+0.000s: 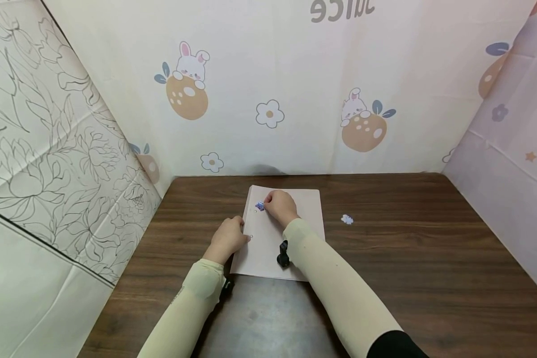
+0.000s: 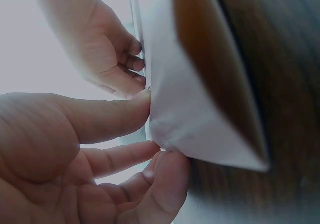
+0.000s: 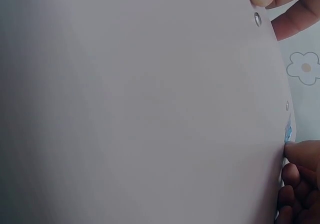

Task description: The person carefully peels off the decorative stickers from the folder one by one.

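A white paper bag (image 1: 268, 253) with small metal eyelets (image 3: 257, 19) lies flat on the wooden table. My left hand (image 1: 228, 238) grips its left edge, thumb on top and fingers at the side; the left wrist view shows the bag's folded side gaping there. Near the bag's far left corner, my right hand (image 1: 283, 206) pinches a small blue flower-like piece (image 1: 259, 205) against the paper. Only a sliver of this blue piece (image 3: 288, 133) shows beside the thumb in the right wrist view. A similar pale blue piece (image 1: 346, 219) lies on the table right of the bag.
The dark wooden table (image 1: 407, 278) spreads out on both sides of the bag. A printed cloth backdrop (image 1: 268, 69) stands behind it, with more cloth at the left (image 1: 49, 149) and right (image 1: 510, 164). Black wrist cameras (image 1: 283, 254) hang under both sleeves.
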A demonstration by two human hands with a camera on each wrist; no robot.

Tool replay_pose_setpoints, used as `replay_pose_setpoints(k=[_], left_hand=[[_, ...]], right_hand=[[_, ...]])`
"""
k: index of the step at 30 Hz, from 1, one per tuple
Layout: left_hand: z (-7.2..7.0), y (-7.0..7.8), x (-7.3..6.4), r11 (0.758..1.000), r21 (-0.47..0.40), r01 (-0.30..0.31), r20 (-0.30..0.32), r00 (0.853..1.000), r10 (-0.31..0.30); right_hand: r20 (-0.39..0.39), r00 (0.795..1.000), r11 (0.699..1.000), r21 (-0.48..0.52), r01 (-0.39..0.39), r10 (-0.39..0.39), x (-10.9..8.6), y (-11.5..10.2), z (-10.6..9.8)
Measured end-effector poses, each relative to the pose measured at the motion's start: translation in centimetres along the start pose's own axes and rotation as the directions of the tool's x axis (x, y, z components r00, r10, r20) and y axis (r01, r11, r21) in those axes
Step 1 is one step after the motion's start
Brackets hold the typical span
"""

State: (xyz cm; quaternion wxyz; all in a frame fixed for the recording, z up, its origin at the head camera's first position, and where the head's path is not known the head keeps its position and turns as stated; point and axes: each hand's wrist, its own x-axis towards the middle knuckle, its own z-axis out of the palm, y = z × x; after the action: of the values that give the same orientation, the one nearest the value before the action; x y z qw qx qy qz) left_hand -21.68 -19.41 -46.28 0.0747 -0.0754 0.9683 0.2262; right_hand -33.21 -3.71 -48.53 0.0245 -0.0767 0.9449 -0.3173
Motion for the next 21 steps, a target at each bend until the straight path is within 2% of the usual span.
replay_pose_setpoints(k=[10,21], left_hand=[[-0.05,0.03,-0.12,1.000,-0.001,-0.009,0.000,1.000,0.009],[-0.05,0.06,-0.18,1.000,-0.004,-0.005,-0.006,1.000,0.005]], right_hand=[[0.016,1.000,1.000,-0.013,-0.026,0.026,0.13,0.02,-0.02],[0.002,1.000,0.999,0.029,-0.031,0.031,0.21,0.26,0.05]])
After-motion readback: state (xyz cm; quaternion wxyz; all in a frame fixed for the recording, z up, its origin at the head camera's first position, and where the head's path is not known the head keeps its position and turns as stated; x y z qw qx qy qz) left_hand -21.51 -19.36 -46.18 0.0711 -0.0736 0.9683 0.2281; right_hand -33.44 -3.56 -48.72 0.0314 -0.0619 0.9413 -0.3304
